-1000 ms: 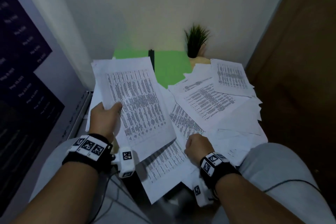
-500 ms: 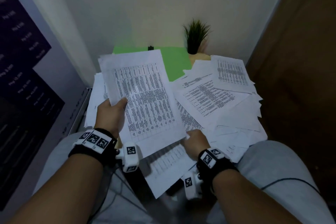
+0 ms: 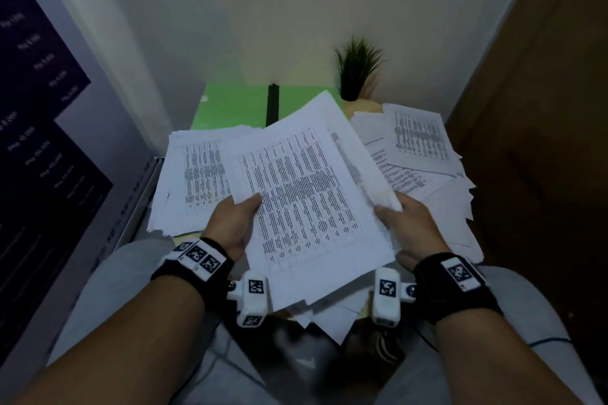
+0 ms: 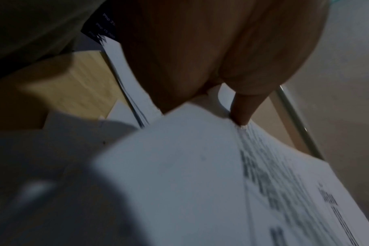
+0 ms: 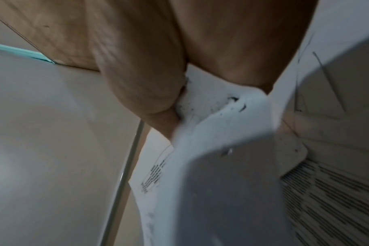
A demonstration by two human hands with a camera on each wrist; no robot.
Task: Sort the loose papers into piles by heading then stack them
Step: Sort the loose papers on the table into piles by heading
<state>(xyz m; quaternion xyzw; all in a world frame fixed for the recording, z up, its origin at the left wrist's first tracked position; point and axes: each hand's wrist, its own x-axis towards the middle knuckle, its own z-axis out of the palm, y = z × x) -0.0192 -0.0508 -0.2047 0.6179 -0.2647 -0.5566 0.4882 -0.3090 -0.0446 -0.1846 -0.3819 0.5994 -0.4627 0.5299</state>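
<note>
Head view: the neat pile of white printed sheets (image 3: 194, 181) on the left of the surface is now uncovered. The left hand (image 3: 235, 223) — thumb on top — has swung its white bundle of table-printed papers (image 3: 306, 200) to centre, and the right hand (image 3: 409, 227), formerly on the scattered loose sheets (image 3: 424, 171), now clasps its other edge — squaring for stacking, seemingly.

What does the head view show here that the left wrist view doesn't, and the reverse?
Only the head view shows the right hand gripping the sheaf's other edge, the scattered papers on the right, the pile on the left and the plant. Only the left wrist view shows the bare wooden tabletop and the pile's edge from the side. Both show the left hand pinching the printed sheaf.
</note>
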